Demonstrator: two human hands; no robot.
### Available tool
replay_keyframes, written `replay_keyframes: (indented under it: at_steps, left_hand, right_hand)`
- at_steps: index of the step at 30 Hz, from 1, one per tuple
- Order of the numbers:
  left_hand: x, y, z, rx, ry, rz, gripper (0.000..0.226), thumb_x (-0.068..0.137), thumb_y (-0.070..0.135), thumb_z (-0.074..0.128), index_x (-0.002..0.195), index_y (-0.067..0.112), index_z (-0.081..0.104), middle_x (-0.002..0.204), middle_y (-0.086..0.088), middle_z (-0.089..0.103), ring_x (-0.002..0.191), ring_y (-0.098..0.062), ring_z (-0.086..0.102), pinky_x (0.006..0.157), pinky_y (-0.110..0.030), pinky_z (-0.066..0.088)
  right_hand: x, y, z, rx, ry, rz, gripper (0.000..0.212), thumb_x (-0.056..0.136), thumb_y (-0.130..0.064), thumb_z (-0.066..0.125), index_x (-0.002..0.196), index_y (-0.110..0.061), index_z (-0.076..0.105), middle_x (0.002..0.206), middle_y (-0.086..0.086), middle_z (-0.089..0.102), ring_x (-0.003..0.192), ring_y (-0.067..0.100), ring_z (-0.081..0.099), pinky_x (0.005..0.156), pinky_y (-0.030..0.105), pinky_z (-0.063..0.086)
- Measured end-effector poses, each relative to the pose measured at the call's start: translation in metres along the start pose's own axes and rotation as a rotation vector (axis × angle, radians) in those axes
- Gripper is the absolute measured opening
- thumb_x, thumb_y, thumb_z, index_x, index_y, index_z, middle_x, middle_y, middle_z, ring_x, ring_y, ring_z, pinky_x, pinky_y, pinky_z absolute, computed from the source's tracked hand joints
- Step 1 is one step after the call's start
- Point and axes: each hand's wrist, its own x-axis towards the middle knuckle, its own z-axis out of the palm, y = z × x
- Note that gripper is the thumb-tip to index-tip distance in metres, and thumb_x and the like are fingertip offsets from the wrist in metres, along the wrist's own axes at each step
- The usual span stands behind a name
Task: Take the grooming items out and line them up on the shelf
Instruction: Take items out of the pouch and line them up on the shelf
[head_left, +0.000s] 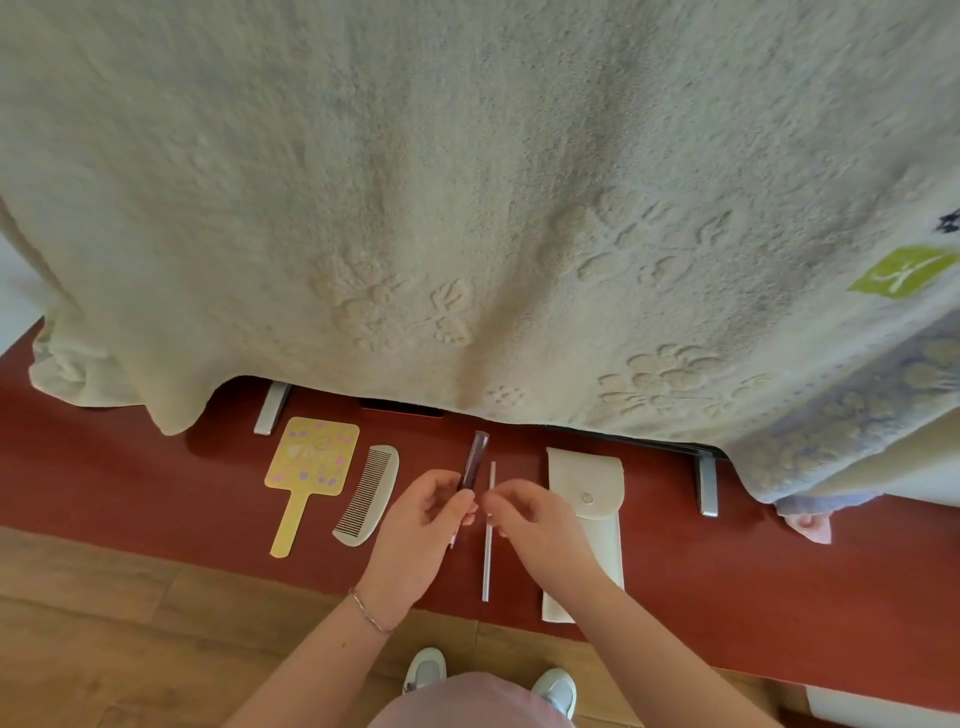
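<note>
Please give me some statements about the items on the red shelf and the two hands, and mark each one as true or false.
1. The yellow hand mirror lies left of the comb. True.
2. The left hand holds a dark slim item. True.
3. The white pouch lies at the left end of the row. False: it lies at the right end.
4. The right hand grips the comb. False: its fingers are at the thin white stick.
5. A towel hangs above the shelf. True.
</note>
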Motion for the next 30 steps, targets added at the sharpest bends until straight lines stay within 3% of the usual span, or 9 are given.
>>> replay_keyframes:
  at_steps: [3,7,12,21,30]
  left_hand:
    - [0.000,-0.002,-0.006,0.231,-0.017,0.086,0.011,0.086,0.021,0.062,0.095,0.026,0.062,0.084,0.010,0.068,0.081,-0.001,0.062,0.071,-0.009,0.045]
    - [-0.002,-0.003,-0.013,0.394,-0.017,0.157,0.017,0.085,0.028,0.062,0.102,0.031,0.061,0.094,0.019,0.064,0.094,0.010,0.054,0.076,-0.004,0.041]
    - [-0.007,-0.003,-0.021,0.438,-0.043,0.160,0.010,0.085,0.026,0.062,0.092,0.034,0.060,0.085,0.015,0.065,0.088,0.005,0.056,0.073,-0.009,0.045]
    - [-0.019,0.000,-0.030,0.527,-0.010,0.198,0.008,0.087,0.030,0.058,0.095,0.032,0.059,0.086,0.014,0.064,0.083,-0.001,0.058,0.072,-0.012,0.046]
    - [-0.028,0.005,-0.039,0.588,0.014,0.197,0.008,0.089,0.034,0.054,0.097,0.032,0.056,0.081,0.015,0.061,0.070,-0.002,0.057,0.061,-0.011,0.044]
  right_hand:
    - [0.004,-0.007,-0.002,0.155,0.049,-0.019,0.010,0.088,-0.035,0.056,0.094,-0.032,0.064,0.083,-0.007,0.070,0.078,0.006,0.066,0.076,0.026,0.055]
    - [0.010,-0.013,-0.004,0.304,0.073,0.039,0.009,0.088,-0.027,0.061,0.086,-0.021,0.068,0.063,-0.004,0.066,0.059,0.007,0.060,0.064,0.022,0.050]
    - [0.007,-0.011,0.003,0.425,0.049,0.116,0.013,0.089,-0.021,0.061,0.082,-0.016,0.070,0.058,-0.004,0.063,0.055,0.008,0.053,0.060,0.024,0.045]
    - [0.002,-0.019,0.017,0.535,0.073,0.157,0.016,0.090,-0.022,0.060,0.082,-0.013,0.071,0.056,-0.004,0.060,0.052,0.007,0.049,0.055,0.019,0.043]
    - [0.003,-0.024,0.027,0.647,0.065,0.233,0.020,0.091,-0.021,0.059,0.082,-0.008,0.070,0.057,0.001,0.057,0.050,0.008,0.046,0.051,0.019,0.040]
